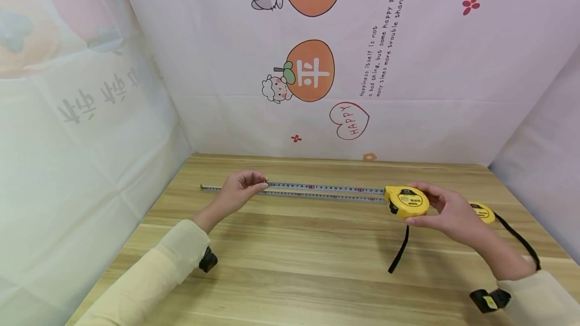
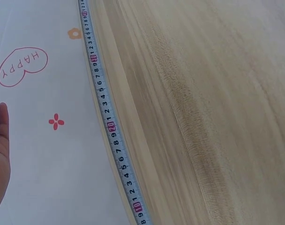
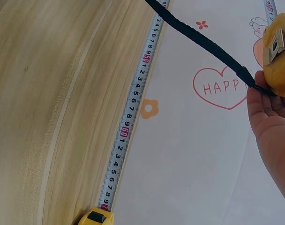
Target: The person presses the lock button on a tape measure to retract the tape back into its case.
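In the head view my right hand grips a yellow tape measure by its case, with a black wrist strap dangling below. Its drawn-out blade runs left to my left hand, whose thumb and fingers pinch the end. Just beneath in this view, a second blade stretches along the table to a hook at the left. That blade belongs to another yellow tape measure, partly hidden behind my right hand. The right wrist view shows the held case's metal clip.
The wood-grain table meets a white printed cloth wall along its back edge. More cloth hangs at the left and right. A black strap trails from the lying tape measure beside my right forearm.
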Demonstrator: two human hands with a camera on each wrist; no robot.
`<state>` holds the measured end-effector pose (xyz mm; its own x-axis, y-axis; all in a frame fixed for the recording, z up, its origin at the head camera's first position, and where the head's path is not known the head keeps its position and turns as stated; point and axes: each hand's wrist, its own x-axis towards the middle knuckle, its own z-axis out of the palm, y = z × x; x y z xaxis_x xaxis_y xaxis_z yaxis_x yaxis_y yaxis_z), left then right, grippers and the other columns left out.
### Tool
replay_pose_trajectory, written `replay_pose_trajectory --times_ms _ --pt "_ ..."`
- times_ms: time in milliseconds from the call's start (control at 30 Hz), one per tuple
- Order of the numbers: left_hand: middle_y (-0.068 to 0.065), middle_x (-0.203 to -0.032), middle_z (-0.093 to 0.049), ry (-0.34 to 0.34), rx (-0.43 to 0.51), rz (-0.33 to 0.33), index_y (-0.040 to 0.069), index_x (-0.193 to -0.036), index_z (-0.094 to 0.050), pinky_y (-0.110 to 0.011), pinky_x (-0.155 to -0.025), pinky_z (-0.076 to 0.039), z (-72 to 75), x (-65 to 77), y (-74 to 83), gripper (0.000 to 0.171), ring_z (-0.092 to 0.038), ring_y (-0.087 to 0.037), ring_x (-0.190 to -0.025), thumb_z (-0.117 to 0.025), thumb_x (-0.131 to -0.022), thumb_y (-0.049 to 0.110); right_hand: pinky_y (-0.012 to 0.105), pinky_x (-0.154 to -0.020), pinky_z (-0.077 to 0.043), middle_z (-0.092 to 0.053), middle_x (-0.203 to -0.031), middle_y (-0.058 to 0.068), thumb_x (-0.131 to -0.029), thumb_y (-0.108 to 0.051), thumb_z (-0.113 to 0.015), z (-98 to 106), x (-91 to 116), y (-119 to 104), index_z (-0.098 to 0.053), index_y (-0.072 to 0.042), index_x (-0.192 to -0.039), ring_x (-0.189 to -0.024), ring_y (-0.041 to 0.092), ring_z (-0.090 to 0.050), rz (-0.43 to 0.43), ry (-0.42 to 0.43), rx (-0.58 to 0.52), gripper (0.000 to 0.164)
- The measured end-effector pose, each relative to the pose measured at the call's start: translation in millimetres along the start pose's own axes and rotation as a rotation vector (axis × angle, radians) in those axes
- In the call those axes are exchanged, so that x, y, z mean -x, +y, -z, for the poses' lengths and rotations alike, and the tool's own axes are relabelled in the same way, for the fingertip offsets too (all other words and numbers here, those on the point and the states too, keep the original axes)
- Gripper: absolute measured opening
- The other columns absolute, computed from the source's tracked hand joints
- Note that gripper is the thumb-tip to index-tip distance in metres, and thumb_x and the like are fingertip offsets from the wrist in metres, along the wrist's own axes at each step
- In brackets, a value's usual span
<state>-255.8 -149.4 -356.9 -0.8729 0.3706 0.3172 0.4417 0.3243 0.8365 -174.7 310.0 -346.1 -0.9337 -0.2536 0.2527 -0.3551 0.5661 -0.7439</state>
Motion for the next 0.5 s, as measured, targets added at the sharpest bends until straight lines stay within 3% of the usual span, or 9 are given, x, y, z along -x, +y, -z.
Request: replay_pose_trajectory --times_ms 267,500 --pt "-0.009 -0.095 -0.067 -0.006 0.064 -0.014 0.001 -0.103 -0.068 -0.025 -0.067 -0.051 -1.1 -3.5 -11.2 0.015 -0.060 -0.043 -0.088 -0.067 -0.094 0.013 0.007 -0.083 -0.042 -0.049 -0.132 0.023 -0.080 -0.015 -0.082 -0.5 -0.5 -0.5 -0.044 0.006 -0.138 -0.107 -0.016 -0.047 -0.007 -0.006 -0.007 0.072" --pt "-0.007 -0.093 -0.068 -0.019 0.065 -0.033 0.004 -0.101 -0.069 -0.027 -0.067 -0.052 -2.1 -4.2 -10.1 0.014 -0.062 -0.037 -0.084 -0.067 -0.094 0.016 0.008 -0.083 -0.043 -0.050 -0.132 0.023 -0.080 -0.014 -0.082 -2.2 -1.3 -2.0 -0.045 0.006 -0.138 -0.107 -0.016 -0.047 0.004 -0.006 -0.009 0.071"
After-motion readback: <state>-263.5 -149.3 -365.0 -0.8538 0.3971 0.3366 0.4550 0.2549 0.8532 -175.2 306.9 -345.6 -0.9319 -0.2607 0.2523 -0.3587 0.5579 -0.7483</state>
